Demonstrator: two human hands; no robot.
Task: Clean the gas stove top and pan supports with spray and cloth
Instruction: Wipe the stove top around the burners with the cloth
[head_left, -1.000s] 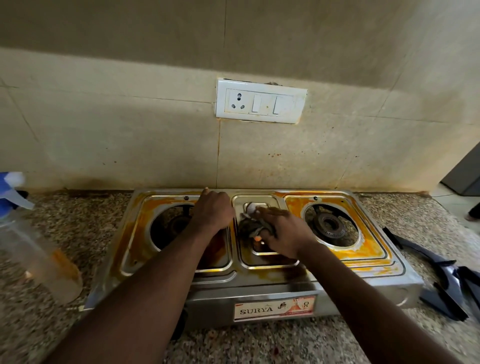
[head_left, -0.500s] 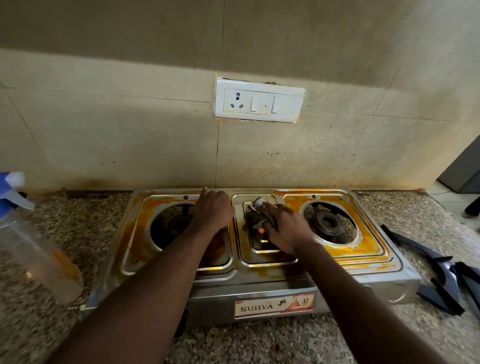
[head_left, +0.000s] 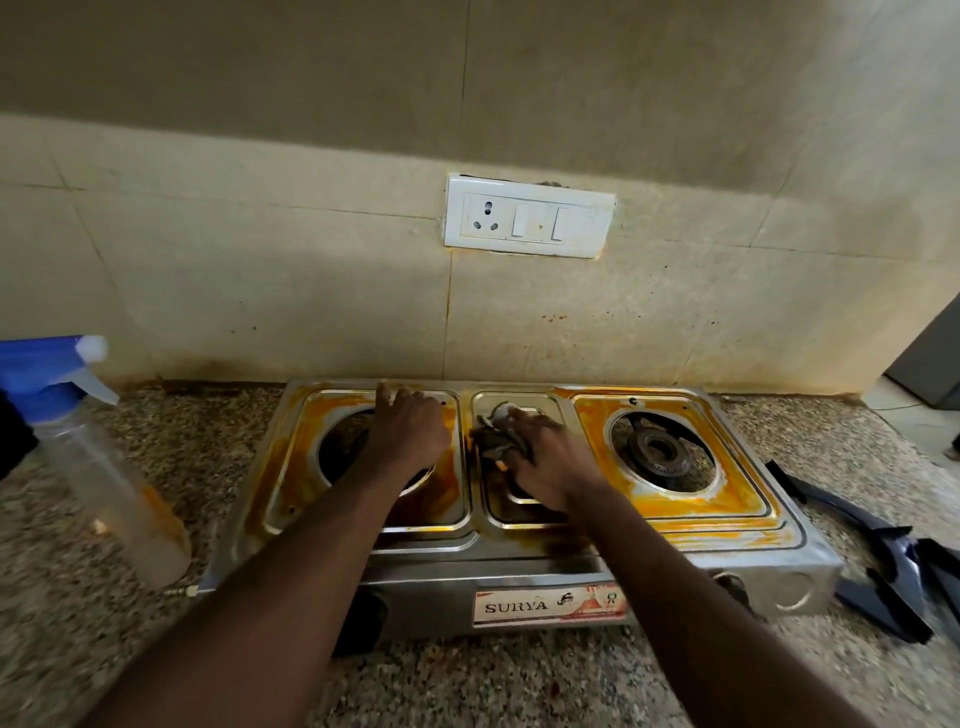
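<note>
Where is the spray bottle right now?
Head view, far left: the spray bottle stands on the counter, left of the stove and clear of the left hand.

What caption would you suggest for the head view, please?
Right hand holds a cloth on the centre panel of the stained stove; left hand rests over the left burner.

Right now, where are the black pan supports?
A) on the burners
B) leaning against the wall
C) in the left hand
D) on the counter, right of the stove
D: the pan supports lie on the counter beside the stove, whose right burner is bare.
</note>
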